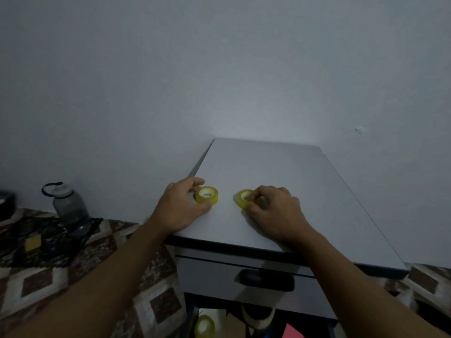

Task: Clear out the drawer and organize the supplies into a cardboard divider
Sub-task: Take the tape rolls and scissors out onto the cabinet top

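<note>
1. Two small, glossy rings of translucent yellowish tape with pale cores: left tape roll (pixel 207 195) and right tape roll (pixel 244 198). Lying flat and side by side, slightly apart, on the near part of the tabletop (pixel 292 181).
2. Smooth, matte, pale grey tabletop with a dark front edge, pushed against a plain pale wall (pixel 219 69) in dim light. Beneath the edge, a grey drawer (pixel 214 276) with a dark, rounded recessed handle (pixel 264 280).
3. Under the drawer, in a shadowed opening: third yellow roll (pixel 204 326), a wider whitish roll (pixel 257 318), and the corner of something pink (pixel 292 332).
4. Off to the left, a floor covering (pixel 102 264) patterned in brown and cream diamonds, carrying a translucent grey water bottle (pixel 69 206) with a looped strap, and a small yellow square (pixel 33 242).
5. Left hand (pixel 181 206): fingers and thumb curled round the outer rim of the left tape roll, gripping it.
6. Right hand (pixel 273 211): fingers curled over the right tape roll, pinching it at the core and rim. Both forearms reaching in over the front edge.
</note>
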{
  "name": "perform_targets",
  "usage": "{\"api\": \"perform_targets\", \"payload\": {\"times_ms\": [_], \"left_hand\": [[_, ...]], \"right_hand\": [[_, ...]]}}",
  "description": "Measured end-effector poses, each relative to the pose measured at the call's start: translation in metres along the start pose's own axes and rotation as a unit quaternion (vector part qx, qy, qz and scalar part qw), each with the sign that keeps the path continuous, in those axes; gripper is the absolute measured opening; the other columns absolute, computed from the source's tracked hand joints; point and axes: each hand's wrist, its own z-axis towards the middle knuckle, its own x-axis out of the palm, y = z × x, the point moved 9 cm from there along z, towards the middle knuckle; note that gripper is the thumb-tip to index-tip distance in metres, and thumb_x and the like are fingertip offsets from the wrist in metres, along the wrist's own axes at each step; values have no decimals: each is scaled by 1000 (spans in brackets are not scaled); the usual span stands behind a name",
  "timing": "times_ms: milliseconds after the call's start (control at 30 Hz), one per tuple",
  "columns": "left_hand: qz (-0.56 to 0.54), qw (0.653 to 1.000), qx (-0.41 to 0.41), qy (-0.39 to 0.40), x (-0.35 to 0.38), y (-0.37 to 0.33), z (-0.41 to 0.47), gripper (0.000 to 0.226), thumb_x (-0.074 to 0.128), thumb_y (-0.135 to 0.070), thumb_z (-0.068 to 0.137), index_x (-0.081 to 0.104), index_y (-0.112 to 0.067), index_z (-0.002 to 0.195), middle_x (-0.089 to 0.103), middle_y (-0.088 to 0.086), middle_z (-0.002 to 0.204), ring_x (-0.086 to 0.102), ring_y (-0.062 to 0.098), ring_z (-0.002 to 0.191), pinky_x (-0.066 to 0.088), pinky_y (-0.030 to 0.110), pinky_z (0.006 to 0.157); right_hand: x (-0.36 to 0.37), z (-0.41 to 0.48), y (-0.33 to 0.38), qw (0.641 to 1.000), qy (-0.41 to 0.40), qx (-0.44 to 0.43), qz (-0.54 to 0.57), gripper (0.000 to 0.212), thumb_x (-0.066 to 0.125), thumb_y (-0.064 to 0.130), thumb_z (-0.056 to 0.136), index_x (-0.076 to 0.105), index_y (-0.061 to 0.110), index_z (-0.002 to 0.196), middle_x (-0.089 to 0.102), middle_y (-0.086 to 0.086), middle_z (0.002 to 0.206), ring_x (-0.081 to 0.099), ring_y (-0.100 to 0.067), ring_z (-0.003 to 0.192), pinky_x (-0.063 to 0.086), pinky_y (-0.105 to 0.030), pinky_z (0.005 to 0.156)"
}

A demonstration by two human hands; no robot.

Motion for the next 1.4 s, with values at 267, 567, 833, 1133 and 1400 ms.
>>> {"api": "perform_targets", "payload": {"times_ms": [267, 567, 833, 1133, 1400], "left_hand": [[-22, 1000, -1, -20, -3, 1, -13, 65, 79, -39, 72, 60, -19, 132, 63, -3, 120, 58, 11, 111, 40, 21, 97], [-6, 999, 1, -35, -5, -1, -12, 56, 77, -24, 83, 57, -16, 134, 64, -1, 126, 58, 12, 116, 40, 22, 99], [-28, 999, -12, -19, -5, -2, -23, 71, 77, -29, 83, 42, -24, 145, 55, -6, 132, 52, 12, 121, 36, 23, 98], [-128, 987, -58, -79, -12, 19, -110, 63, 68, -29, 92, 37, -17, 145, 53, -13, 123, 54, 3, 108, 42, 4, 78], [-25, 982, -8, -186, -28, -17, -164, 47, 71, -26, 83, 52, -8, 122, 57, 9, 116, 58, 27, 100, 52, 39, 84]], "right_hand": [[-2, -11, -3, 999, 4, -16, 37, 23, 62, 47, 87, 63, 26, 98, 61, 5, 96, 54, -17, 89, 46, -34, 79], [-3, -12, -1, 1000, -8, -20, 20, 25, 59, 43, 92, 64, 23, 104, 64, 1, 96, 54, -19, 87, 47, -35, 77], [-3, -15, 1, 999, 24, -10, 37, 33, 58, 50, 90, 58, 27, 113, 64, 1, 107, 58, -21, 95, 49, -37, 83], [-42, -63, -31, 959, -81, 114, 246, 23, 66, 22, 88, 64, 19, 111, 65, 4, 107, 62, -16, 100, 48, -30, 89], [-67, -160, -42, 952, -116, 58, 277, 16, 64, 11, 88, 63, 12, 104, 70, -3, 103, 66, -14, 96, 54, -30, 87]]}}
